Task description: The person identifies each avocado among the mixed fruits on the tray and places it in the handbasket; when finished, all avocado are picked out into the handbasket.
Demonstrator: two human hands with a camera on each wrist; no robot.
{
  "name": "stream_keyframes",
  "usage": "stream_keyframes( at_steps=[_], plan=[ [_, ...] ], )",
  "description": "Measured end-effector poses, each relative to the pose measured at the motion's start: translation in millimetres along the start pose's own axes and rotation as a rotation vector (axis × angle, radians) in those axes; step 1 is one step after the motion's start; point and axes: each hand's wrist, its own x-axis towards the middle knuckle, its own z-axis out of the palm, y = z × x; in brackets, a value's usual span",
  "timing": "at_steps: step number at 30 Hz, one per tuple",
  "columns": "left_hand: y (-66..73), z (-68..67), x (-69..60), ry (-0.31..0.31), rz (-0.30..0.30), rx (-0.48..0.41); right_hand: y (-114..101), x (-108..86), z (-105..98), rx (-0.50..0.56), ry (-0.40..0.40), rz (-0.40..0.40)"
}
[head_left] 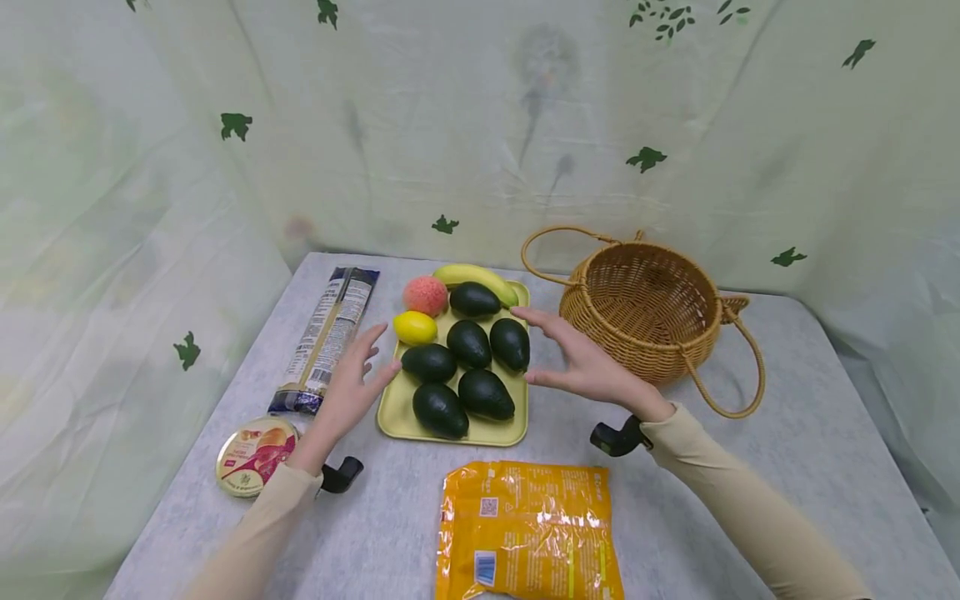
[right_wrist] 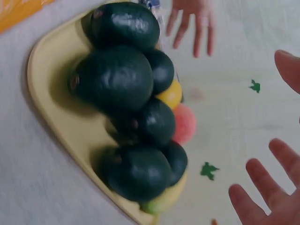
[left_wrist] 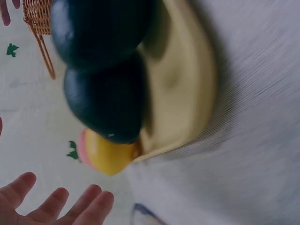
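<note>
A pale yellow tray [head_left: 397, 423] holds several dark green avocados [head_left: 486, 395], a yellow lemon [head_left: 415, 327], a pinkish-red peach-like fruit [head_left: 425, 296] and a banana [head_left: 476, 279]. My left hand [head_left: 349, 392] hovers by the tray's left side, fingers spread and holding nothing. On the right side, my right hand [head_left: 588, 362] is held with thumb and fingers apart, close to the nearest avocado [head_left: 510, 344]. In the left wrist view, fingertips [left_wrist: 96, 206] show below the lemon [left_wrist: 110, 154]. The right wrist view shows spread fingers [right_wrist: 265, 180] apart from the fruit.
Right of the tray stands a wicker basket [head_left: 630, 354] with loop handles. A long clear-and-blue packet [head_left: 326, 337] and a round tin [head_left: 255, 454] lie at left. An orange bag [head_left: 528, 529] lies at the front. A patterned curtain [head_left: 480, 125] hangs behind the table.
</note>
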Motion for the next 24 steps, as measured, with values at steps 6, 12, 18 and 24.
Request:
stream_keyframes(
  at_steps=[6,12,18,24],
  plan=[
    [-22.1,12.6,-19.3,-0.032,-0.096,-0.105,9,8.7,19,0.240,-0.085,0.053],
    [-33.3,17.2,-29.0,-0.099,-0.108,-0.070,26,16.2,28,0.411,-0.183,0.032],
    [-41.3,16.8,-32.3,-0.196,-0.051,0.061,39,23.1,36,0.462,-0.297,0.025],
    [-42.9,17.1,-32.0,-0.246,-0.016,0.081,45,24.5,42,0.407,-0.343,0.054]
  ],
)
